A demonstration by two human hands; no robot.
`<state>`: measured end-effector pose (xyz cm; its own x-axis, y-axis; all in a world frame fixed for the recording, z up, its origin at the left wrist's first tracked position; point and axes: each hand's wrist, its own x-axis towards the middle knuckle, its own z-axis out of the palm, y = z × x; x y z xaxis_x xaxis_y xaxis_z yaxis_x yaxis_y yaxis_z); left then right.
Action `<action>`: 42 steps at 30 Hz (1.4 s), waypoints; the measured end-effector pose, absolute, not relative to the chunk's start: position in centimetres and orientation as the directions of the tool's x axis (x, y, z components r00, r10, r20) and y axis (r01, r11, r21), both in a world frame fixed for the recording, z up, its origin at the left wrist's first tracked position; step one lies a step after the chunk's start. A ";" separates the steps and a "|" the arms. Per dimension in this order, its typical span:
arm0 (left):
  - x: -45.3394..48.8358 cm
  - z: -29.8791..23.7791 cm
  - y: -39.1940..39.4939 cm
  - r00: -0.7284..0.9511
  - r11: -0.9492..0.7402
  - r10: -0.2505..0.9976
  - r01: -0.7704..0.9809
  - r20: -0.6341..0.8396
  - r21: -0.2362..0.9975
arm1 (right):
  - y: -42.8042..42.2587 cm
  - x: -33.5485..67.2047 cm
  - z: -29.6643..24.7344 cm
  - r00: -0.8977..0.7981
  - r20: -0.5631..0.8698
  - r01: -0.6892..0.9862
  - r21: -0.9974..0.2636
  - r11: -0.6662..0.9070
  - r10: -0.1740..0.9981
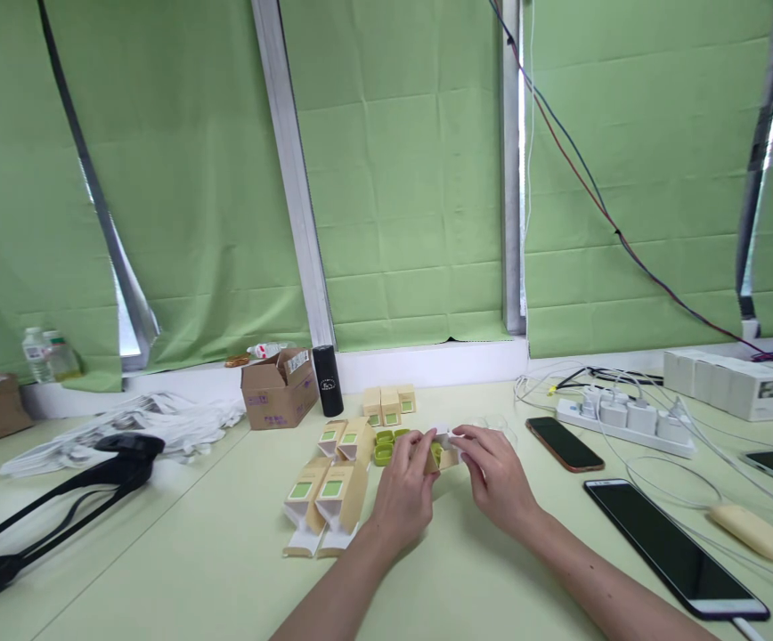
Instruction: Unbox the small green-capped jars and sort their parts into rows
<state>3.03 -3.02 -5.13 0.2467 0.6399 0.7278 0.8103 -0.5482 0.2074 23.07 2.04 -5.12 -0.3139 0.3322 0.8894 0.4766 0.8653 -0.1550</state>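
Note:
Between my two hands is a small cream cardboard box [450,459] with white inner flaps and something green at its opening. My left hand [405,490] is closed on the box's left side. On the other side, the bent fingers of my right hand [493,472] touch a white flap; whether they pinch it I cannot make out. Left of my hands lie several cream boxes [343,490] with green labels, their white-lined ends open. Just behind my left hand sit green containers [385,448]. Three closed cream boxes [390,405] stand farther back.
At right lie a phone [565,443], a larger phone [673,545], a power strip [627,420] with chargers and loose cables. A brown carton [280,389] and a black cylinder [328,381] stand at the back. White bundles [126,427] and a black headset-like strap [72,499] are left.

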 end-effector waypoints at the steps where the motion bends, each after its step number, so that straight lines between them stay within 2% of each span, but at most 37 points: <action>1: 3.0 -5.1 -3.0 0.245 -0.550 0.643 0.808 0.726 0.214 | 1.8 23.1 -5.0 -0.317 0.888 0.477 -0.155 0.865 0.334; 8: 3.0 -5.2 -2.9 0.221 -0.536 0.649 0.812 0.727 0.232 | 1.4 23.2 -4.7 -0.263 0.876 0.453 -0.258 0.853 0.404; 13: 2.8 -5.4 -2.8 0.228 -0.534 0.644 0.817 0.730 0.215 | 1.6 22.9 -5.2 -0.306 0.840 0.458 -0.283 0.843 0.448; 22: 3.0 -5.3 -3.0 0.292 -0.522 0.618 0.846 0.730 0.104 | 1.1 22.4 -5.2 -0.379 0.727 0.407 -0.424 0.809 0.573; 28: 3.3 -5.0 -3.2 0.349 -0.516 0.579 0.856 0.737 0.000 | 0.7 22.1 -4.8 -0.312 0.700 0.376 -0.531 0.760 0.643; 33: 3.8 -5.1 -3.1 0.422 -0.529 0.542 0.843 0.727 -0.096 | 1.1 21.7 -5.0 -0.272 0.686 0.383 -0.566 0.730 0.675; 38: 3.8 -5.4 -3.0 0.445 -0.516 0.540 0.846 0.714 -0.136 | 1.6 21.5 -5.6 -0.261 0.685 0.410 -0.559 0.721 0.680; 42: 3.7 -5.4 -3.0 0.426 -0.498 0.556 0.858 0.714 -0.124 | 1.6 21.6 -5.4 -0.225 0.674 0.357 -0.615 0.704 0.703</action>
